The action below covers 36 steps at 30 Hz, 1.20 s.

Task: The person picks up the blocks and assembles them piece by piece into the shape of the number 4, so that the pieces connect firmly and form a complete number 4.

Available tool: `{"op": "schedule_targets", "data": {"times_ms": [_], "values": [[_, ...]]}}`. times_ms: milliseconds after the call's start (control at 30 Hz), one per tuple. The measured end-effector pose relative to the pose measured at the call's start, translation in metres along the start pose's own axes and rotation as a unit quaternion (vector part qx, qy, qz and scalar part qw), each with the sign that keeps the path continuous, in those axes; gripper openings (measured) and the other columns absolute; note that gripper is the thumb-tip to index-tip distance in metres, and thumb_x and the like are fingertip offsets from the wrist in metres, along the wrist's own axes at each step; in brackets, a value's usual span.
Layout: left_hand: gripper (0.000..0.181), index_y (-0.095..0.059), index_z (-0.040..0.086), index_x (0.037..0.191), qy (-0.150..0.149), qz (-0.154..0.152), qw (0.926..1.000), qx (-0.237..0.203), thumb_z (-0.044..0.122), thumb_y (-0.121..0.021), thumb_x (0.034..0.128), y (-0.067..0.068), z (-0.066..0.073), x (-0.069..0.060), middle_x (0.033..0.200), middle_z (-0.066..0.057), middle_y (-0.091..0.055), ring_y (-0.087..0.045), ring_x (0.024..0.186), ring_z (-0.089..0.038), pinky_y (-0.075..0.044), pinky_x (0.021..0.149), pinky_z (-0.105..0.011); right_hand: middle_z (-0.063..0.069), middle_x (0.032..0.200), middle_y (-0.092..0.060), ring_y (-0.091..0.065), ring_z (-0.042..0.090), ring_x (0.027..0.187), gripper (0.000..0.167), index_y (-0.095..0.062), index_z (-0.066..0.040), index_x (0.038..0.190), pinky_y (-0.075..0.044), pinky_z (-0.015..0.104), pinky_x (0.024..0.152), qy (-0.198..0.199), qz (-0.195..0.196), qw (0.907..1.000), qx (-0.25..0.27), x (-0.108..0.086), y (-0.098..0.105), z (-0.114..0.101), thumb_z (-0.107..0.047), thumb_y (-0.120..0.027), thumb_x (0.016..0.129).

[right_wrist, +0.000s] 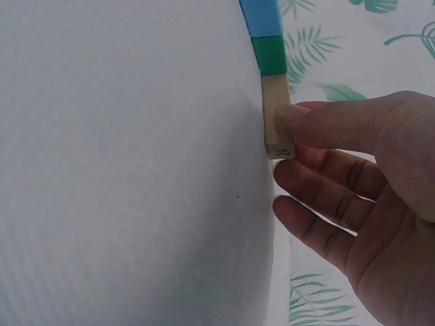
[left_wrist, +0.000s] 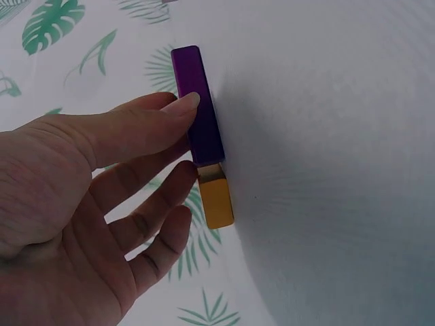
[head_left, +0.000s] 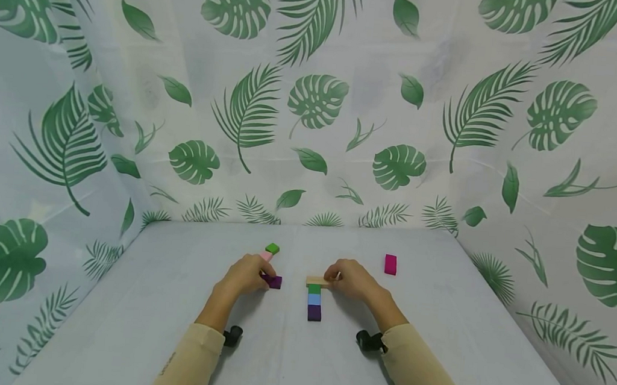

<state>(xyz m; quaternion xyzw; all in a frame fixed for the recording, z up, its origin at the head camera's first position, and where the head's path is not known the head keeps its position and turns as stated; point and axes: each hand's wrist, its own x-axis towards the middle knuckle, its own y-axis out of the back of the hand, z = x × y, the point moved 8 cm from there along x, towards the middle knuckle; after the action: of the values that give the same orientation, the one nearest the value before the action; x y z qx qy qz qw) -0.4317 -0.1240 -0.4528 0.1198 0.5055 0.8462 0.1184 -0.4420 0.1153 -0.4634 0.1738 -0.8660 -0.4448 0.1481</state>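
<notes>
Beige sleeves (head_left: 430, 377) lie nearest in the head view. Ahead, on the bench (head_left: 284, 360), the right hand (head_left: 356, 279) holds a wooden block (head_left: 315, 281) by its right end; the left hand (head_left: 248, 272) holds a purple block (head_left: 275, 282), apart to the left. Caution: the wooden block appears to abut a green block (head_left: 314, 289), lined up with a blue block (head_left: 314, 299) and an indigo block (head_left: 314, 312); pushing it toward the person could skew all three. Its long axis runs crosswise, left to right. The purple block's free end points toward it.

Left wrist view: thumb and fingers (left_wrist: 163, 197) pinch the purple block, parted only by its thickness. An orange block (left_wrist: 217, 204) sits at its lower end; a careless sweep could knock it. Long axis: top to bottom, slightly tilted.

Right wrist view: a similar narrow pinch grips one end only, so the wooden block could pivot. Its marked end face points away from the green block.
</notes>
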Motion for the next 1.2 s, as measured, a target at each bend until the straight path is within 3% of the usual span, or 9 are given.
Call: {"op": "schedule_targets", "data": {"times_ms": [267, 567, 1200], "values": [[0.026, -0.084, 0.014, 0.104, 0.001, 0.006, 1.0, 0.007, 0.004, -0.087, 0.0802, 0.0008, 0.0009, -0.0005, 0.105, -0.004, -0.079, -0.07, 0.1, -0.022, -0.056, 0.091, -0.047, 0.0, 0.096, -0.075, -0.063, 0.015, 0.09, 0.015, -0.081, -0.009, 0.101, -0.055, 0.038, 0.082, 0.002, 0.001, 1.0, -0.005, 0.0005, 0.0003, -0.0003, -0.004, -0.082, 0.087], [0.024, -0.084, 0.013, 0.105, 0.005, 0.014, 0.9999, 0.005, 0.005, -0.085, 0.0831, -0.001, 0.0016, 0.0008, 0.109, -0.005, -0.079, -0.07, 0.113, -0.029, -0.054, 0.098, -0.05, 0.001, 0.097, -0.075, -0.063, 0.016, 0.091, 0.016, -0.081, -0.009, 0.102, -0.056, 0.039, 0.084, -0.007, -0.001, 1.0, -0.007, -0.0008, -0.0001, 0.0002, -0.003, -0.08, 0.088], [0.026, -0.084, 0.014, 0.106, -0.008, 0.023, 0.9994, 0.025, 0.003, -0.082, 0.0832, -0.0032, 0.0051, 0.0024, 0.108, -0.004, -0.08, -0.071, 0.111, -0.029, -0.056, 0.093, -0.048, -0.001, 0.097, -0.074, -0.063, 0.016, 0.092, 0.015, -0.081, -0.01, 0.102, -0.056, 0.04, 0.086, -0.012, 0.001, 0.9999, -0.005, -0.0005, -0.0013, 0.0027, -0.004, -0.08, 0.088]]}}
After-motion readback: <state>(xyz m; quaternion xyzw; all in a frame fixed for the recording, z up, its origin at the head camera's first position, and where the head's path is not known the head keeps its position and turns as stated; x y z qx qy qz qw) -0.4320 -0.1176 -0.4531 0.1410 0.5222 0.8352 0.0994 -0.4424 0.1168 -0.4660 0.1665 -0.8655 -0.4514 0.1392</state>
